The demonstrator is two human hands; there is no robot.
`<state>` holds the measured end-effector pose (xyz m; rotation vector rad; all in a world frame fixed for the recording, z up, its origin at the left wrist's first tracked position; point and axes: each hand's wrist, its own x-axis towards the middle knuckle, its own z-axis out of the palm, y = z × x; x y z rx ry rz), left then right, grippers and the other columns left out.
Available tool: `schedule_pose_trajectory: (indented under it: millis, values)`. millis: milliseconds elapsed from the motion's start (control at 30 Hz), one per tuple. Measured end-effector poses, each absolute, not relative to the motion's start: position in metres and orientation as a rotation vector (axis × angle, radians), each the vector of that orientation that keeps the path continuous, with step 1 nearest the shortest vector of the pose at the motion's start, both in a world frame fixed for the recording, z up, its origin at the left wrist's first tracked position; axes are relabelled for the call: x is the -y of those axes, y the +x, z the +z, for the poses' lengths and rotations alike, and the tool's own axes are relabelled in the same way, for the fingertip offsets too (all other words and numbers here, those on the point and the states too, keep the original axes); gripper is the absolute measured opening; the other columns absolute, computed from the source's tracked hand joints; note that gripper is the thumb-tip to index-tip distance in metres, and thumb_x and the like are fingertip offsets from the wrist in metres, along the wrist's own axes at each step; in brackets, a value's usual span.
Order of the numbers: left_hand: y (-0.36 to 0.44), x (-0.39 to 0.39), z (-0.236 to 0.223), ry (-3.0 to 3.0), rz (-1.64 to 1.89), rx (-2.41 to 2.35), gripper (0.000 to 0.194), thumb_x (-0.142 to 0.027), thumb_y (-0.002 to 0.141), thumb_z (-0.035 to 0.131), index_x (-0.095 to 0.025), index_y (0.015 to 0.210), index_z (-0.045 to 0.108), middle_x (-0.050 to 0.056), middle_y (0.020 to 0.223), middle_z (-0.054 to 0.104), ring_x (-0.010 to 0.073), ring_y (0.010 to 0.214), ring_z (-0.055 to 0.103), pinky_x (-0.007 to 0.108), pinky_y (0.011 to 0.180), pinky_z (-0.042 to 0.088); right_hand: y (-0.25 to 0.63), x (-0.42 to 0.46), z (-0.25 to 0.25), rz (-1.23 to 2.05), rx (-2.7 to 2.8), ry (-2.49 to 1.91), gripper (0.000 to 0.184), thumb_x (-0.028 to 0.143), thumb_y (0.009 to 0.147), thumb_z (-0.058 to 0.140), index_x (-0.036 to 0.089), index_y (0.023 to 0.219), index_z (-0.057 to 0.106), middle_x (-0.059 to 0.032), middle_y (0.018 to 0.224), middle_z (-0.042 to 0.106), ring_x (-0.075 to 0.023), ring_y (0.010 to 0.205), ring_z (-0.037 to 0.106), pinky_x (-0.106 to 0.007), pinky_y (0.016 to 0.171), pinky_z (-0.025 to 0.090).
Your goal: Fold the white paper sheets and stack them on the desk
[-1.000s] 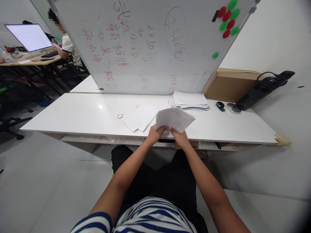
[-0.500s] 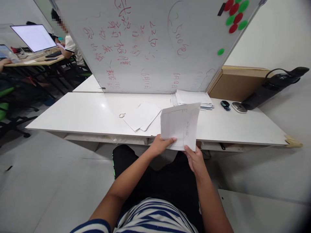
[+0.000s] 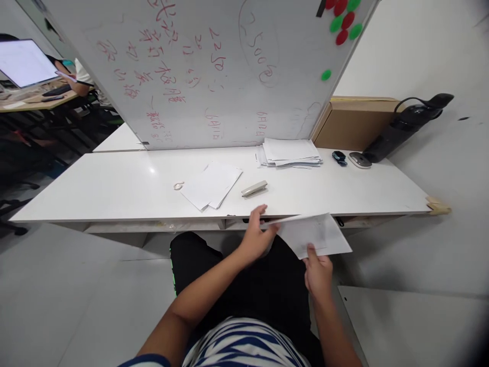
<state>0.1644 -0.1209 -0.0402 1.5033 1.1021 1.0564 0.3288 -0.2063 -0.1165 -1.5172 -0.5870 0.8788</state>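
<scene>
My right hand [image 3: 318, 270] grips several white sheets of paper [image 3: 317, 234] at their lower edge, thumb on top. The sheets tilt over my lap, just in front of the desk edge. At their left corner is my left hand [image 3: 257, 234], its thumb and fingers apart around that corner; whether it touches the paper is hard to make out. Beyond that hand, a pale stapler [image 3: 254, 189] lies on the white desk [image 3: 153, 188]. Loose white sheets [image 3: 212, 184] are spread left of the stapler, beside a small whitish ring-like item [image 3: 178, 186].
A paper stack [image 3: 290, 152] lies before the whiteboard [image 3: 229, 102]. To the right are a dark watch-like item [image 3: 339, 158], a mouse [image 3: 360, 160], a black bottle [image 3: 407, 127] and a cardboard box [image 3: 359, 120]. Another person's arm [image 3: 78, 87] shows at far left.
The held sheets have swung right and down, flattening from a more upright pose, which uncovers the stapler. My left hand has loosened, fingers spreading. The view has turned slightly right.
</scene>
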Motion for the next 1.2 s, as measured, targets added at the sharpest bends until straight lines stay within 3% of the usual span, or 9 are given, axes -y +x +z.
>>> schedule_pose_trajectory:
  millis: [100,200,333,467,600,733,867,967,1200]
  values:
    - [0.15,0.071,-0.017,1.776,1.102,-1.255,0.059,-0.044,0.087,0.057,-0.023,0.137,0.037,0.013,0.141,0.042,0.0272,0.131,0.037,0.042,0.106,0.032,0.356,0.206,-0.113,0.704,0.505,-1.567,0.052,0.052,0.071,0.066,0.016,0.108,0.065,-0.0102,0.098,0.071,-0.0258,0.09,0.067,-0.033,0.065,0.057]
    - [0.148,0.015,-0.011,2.106,0.924,-1.443,0.054,-0.046,0.087,0.055,-0.017,0.132,0.046,0.016,0.14,0.044,0.0321,0.137,0.026,0.046,0.111,0.021,0.373,0.197,-0.103,0.805,0.449,-1.54,0.047,0.045,0.066,0.071,0.017,0.103,0.066,-0.008,0.096,0.071,-0.0224,0.076,0.067,-0.031,0.054,0.054]
    - [0.152,-0.034,-0.022,2.262,0.541,-1.543,0.049,-0.057,0.084,0.052,-0.021,0.115,0.064,0.013,0.143,0.044,0.0395,0.14,0.015,0.057,0.109,0.014,0.384,0.182,-0.084,1.004,0.472,-1.546,0.035,0.037,0.064,0.072,0.015,0.091,0.066,-0.005,0.072,0.069,-0.0178,0.053,0.058,-0.027,0.039,0.042]
    - [0.147,-0.051,-0.03,2.426,0.405,-1.399,0.046,-0.059,0.087,0.046,-0.024,0.099,0.072,0.007,0.141,0.047,0.0368,0.138,0.02,0.05,0.111,0.017,0.391,0.173,-0.073,1.146,0.593,-1.598,0.028,0.033,0.066,0.068,0.013,0.086,0.066,-0.0031,0.062,0.064,-0.0145,0.047,0.051,-0.024,0.037,0.036]
    - [0.138,-0.061,-0.029,2.533,0.286,-1.104,0.043,-0.056,0.089,0.044,-0.027,0.108,0.07,0.002,0.143,0.045,0.03,0.14,0.021,0.041,0.113,0.018,0.395,0.169,-0.075,1.232,0.696,-1.585,0.024,0.034,0.068,0.065,0.013,0.082,0.065,0.0007,0.055,0.057,-0.0115,0.044,0.044,-0.022,0.037,0.029]
    - [0.135,-0.071,-0.026,2.453,0.222,-1.024,0.043,-0.056,0.088,0.045,-0.029,0.112,0.068,0.002,0.147,0.04,0.0306,0.142,0.015,0.045,0.114,0.013,0.398,0.165,-0.081,1.251,0.715,-1.578,0.022,0.035,0.069,0.063,0.014,0.074,0.062,0.0023,0.052,0.052,-0.0099,0.042,0.039,-0.021,0.037,0.027]
    - [0.148,-0.075,-0.024,2.258,0.281,-1.135,0.053,-0.056,0.088,0.043,-0.025,0.129,0.055,0.009,0.151,0.032,0.0336,0.142,0.016,0.051,0.112,0.012,0.4,0.158,-0.081,1.252,0.718,-1.565,0.022,0.035,0.069,0.062,0.014,0.075,0.06,0.0034,0.051,0.05,-0.0096,0.041,0.038,-0.021,0.036,0.026]
    - [0.166,-0.077,-0.023,2.183,0.398,-1.21,0.06,-0.053,0.093,0.029,-0.016,0.138,0.043,0.015,0.15,0.032,0.031,0.141,0.023,0.047,0.112,0.016,0.4,0.152,-0.078,1.243,0.726,-1.576,0.02,0.035,0.069,0.062,0.015,0.072,0.058,0.0044,0.049,0.047,-0.0089,0.041,0.036,-0.021,0.036,0.025]
    - [0.183,-0.085,-0.033,2.199,0.447,-1.293,0.061,-0.055,0.09,0.031,-0.014,0.134,0.044,0.017,0.143,0.041,0.0329,0.139,0.025,0.048,0.111,0.013,0.406,0.147,-0.067,1.216,0.797,-1.638,0.019,0.03,0.069,0.06,0.015,0.081,0.059,0.005,0.051,0.048,-0.0085,0.041,0.036,-0.02,0.035,0.023]
